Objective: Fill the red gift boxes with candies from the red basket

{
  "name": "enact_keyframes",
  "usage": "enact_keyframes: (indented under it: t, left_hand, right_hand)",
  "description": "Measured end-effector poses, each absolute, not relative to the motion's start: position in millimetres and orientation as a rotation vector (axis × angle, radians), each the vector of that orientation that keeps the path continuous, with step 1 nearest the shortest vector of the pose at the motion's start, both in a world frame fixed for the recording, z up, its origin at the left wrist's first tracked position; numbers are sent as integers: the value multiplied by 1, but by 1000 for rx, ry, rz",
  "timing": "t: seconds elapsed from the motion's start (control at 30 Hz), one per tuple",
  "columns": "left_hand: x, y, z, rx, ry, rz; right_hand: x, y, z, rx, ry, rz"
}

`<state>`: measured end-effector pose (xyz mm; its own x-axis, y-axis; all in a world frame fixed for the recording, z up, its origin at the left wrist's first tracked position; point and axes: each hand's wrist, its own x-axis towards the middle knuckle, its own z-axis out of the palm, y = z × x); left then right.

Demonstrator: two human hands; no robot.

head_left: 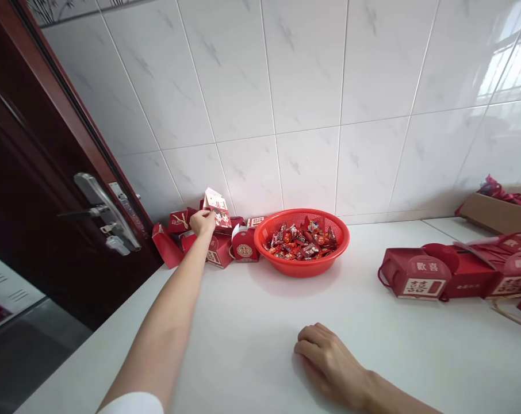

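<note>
My left hand [203,222] reaches to the pile of red gift boxes by the wall, its fingers closed on a candy box [219,208] with a white top and cartoon figures. Around it lie several red candy boxes [219,251], some with gold or white patterns. Right beside them is a red plastic basket [301,268] holding many wrapped candies [303,240]. My right hand [325,359] rests on the white tabletop [252,339] in front of the basket, fingers curled in, with nothing visible in them.
On the right stands a row of red gift boxes [424,273] with cord handles. Behind them a cardboard box [493,213] holds dark red material. White tiles [307,161] back the table, and a dark wooden door [36,172] with a metal handle [107,210] is on the left.
</note>
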<state>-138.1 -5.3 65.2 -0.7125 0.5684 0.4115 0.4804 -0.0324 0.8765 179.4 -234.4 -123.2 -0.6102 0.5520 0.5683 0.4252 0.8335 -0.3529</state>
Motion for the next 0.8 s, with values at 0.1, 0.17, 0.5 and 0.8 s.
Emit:
enact_keyframes:
  t: [0.1, 0.17, 0.5, 0.8]
  left_hand:
    - [-131, -19, 77, 1187, 1962, 2047]
    - [-125, -35, 83, 1230, 1822, 2100]
    - [-65, -182, -23, 1780, 808, 1180]
    - [-40, -189, -56, 2027, 814, 1013]
  right_hand:
    - [181, -233, -123, -708, -2298, 233]
    - [182, -232, -120, -704, -2251, 243]
    - [217, -212, -91, -989, -1657, 406]
    - [221, -220, -87, -961, -1512, 827]
